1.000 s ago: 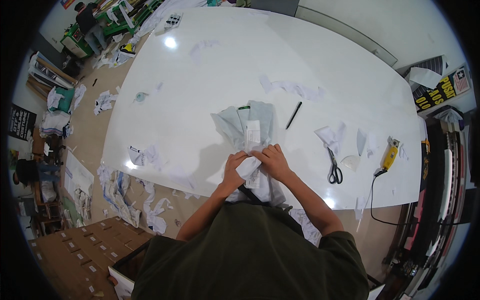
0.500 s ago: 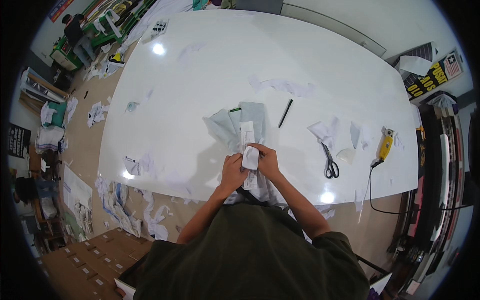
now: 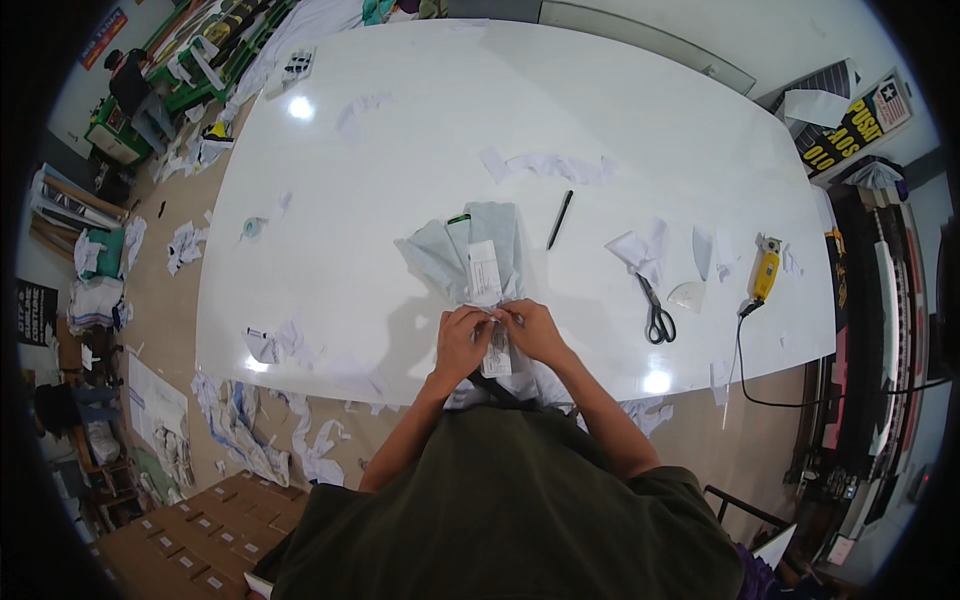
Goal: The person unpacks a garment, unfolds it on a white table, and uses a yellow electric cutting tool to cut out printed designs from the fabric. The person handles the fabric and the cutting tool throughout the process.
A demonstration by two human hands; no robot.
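At the near side of the table, my left hand (image 3: 463, 342) and my right hand (image 3: 531, 331) meet with fingertips pinched on a small white piece of paper, mostly hidden by the fingers. Just beyond them lies a pale grey-blue bundle (image 3: 505, 235), fabric or soft plastic, spread toward the far side. A white printed label (image 3: 484, 268) rests on it past my fingertips. Another white label (image 3: 496, 357) shows between my wrists. Whether the labels and the pinched piece are joined is hidden.
A black pen (image 3: 560, 220) lies right of the bundle. Further right are black-handled scissors (image 3: 658, 322), paper scraps (image 3: 640, 250) and a yellow corded cutter (image 3: 767, 271). A tape roll (image 3: 252, 228) sits at left. Cardboard boxes (image 3: 200, 530) stand below left; another person (image 3: 135, 90) is far left.
The white piece that stood up broad and flat between my hands is now mostly covered by my fingers. My fingertips have drawn together. The whole view has shifted slightly.
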